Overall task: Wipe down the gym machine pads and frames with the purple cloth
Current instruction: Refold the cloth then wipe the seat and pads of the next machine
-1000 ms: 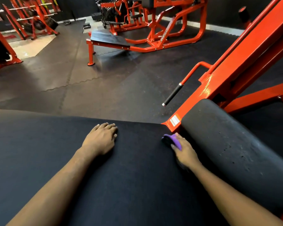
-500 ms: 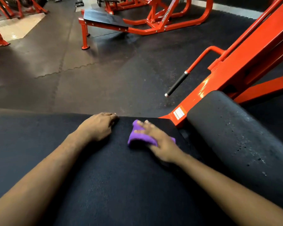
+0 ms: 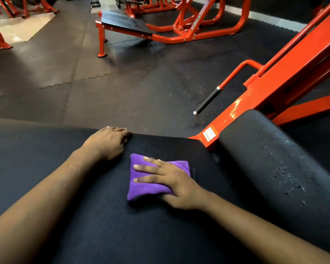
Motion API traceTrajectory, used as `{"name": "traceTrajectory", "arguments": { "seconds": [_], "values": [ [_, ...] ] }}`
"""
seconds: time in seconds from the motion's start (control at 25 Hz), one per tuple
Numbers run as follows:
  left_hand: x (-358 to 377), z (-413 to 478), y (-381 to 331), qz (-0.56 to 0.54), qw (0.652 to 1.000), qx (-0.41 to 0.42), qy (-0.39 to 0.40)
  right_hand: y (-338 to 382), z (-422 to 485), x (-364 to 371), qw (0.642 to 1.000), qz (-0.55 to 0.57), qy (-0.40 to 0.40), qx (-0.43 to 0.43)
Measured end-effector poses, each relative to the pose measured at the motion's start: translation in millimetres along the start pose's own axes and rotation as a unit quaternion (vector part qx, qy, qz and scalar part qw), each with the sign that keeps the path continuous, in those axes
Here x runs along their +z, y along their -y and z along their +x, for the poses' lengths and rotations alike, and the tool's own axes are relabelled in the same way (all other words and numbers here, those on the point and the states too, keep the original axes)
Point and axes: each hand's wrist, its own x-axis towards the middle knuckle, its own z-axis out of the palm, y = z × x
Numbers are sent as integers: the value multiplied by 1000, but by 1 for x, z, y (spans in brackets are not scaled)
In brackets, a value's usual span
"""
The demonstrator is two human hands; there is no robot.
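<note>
A folded purple cloth (image 3: 141, 184) lies flat on the wide black pad (image 3: 103, 225) that fills the lower part of the view. My right hand (image 3: 171, 181) presses on the cloth with its fingers straight and spread, pointing left. Just left of the cloth, my left hand (image 3: 108, 141) rests on the pad's far edge, its fingertips bent over that edge. A black roller pad (image 3: 274, 168) lies to the right of the flat pad, fixed to the orange frame (image 3: 286, 79).
A black-gripped handle (image 3: 207, 101) sticks out from the orange frame toward the rubber floor (image 3: 122, 92). An orange bench with a dark top (image 3: 122, 22) stands farther back. More orange machines line the far left and the back.
My right hand has swept the cloth from the pad's right end, beside the roller, leftward and nearer to me. The left hand has stayed at the pad's far edge.
</note>
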Motion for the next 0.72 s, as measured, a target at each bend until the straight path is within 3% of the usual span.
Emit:
{"name": "traceTrajectory", "arguments": {
  "seconds": [0.04,0.12,0.24,0.32,0.36,0.44,0.56,0.64,0.72],
  "values": [
    [-1,-4,1,8,1000,-3,-6,-13,-4,-7,1000,-3,4,5],
    [-4,-15,4,17,1000,-18,-3,-63,-17,-19,990,1,-45,135],
    [-10,-32,11,37,999,-31,3,-117,-25,-41,905,-23,-181,385],
    [-18,-46,20,40,998,-38,11,-113,-5,-40,845,-67,-172,502],
    [-22,-53,24,42,998,-42,15,-99,12,-35,837,-100,-159,514],
    [-31,-68,36,51,997,-56,17,-57,49,-17,882,-104,-138,438],
    [-43,-91,50,59,995,-73,23,39,82,17,989,-23,-66,127],
    [-48,-110,54,68,994,-83,27,94,70,35,996,-7,38,-78],
    [-54,-127,59,73,993,-88,35,100,58,27,984,6,81,-160]
  ]
}}
